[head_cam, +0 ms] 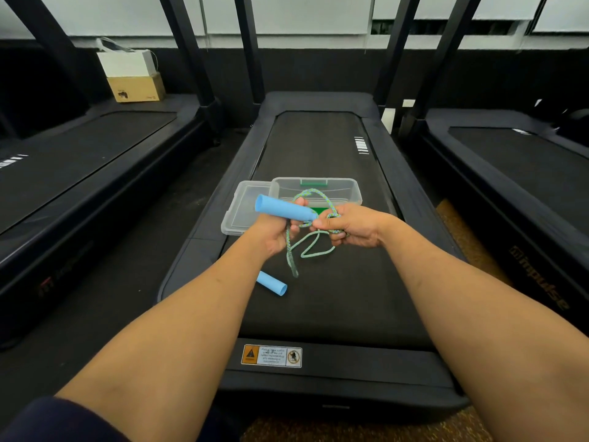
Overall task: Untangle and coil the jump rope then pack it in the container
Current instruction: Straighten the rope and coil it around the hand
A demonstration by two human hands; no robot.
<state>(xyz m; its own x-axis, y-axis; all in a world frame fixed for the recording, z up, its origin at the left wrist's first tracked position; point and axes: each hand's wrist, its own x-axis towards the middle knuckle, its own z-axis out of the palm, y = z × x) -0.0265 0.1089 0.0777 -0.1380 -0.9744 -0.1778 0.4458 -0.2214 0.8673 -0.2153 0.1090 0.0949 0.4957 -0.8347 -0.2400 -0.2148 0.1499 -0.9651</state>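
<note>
A jump rope with a green braided cord and two light blue handles hangs between my hands above the treadmill belt. My left hand grips one blue handle, held nearly level. My right hand is closed on a bunch of cord loops beside that handle's tip. One loop arches up over the hands and others dangle below. The second blue handle lies on the belt beneath my left wrist. A clear plastic container stands just beyond the hands, with its lid lying to its left.
Everything sits on a black treadmill deck with side rails. More treadmills flank it left and right. Black uprights rise at the far end. A white box on a cardboard box stands at the back left.
</note>
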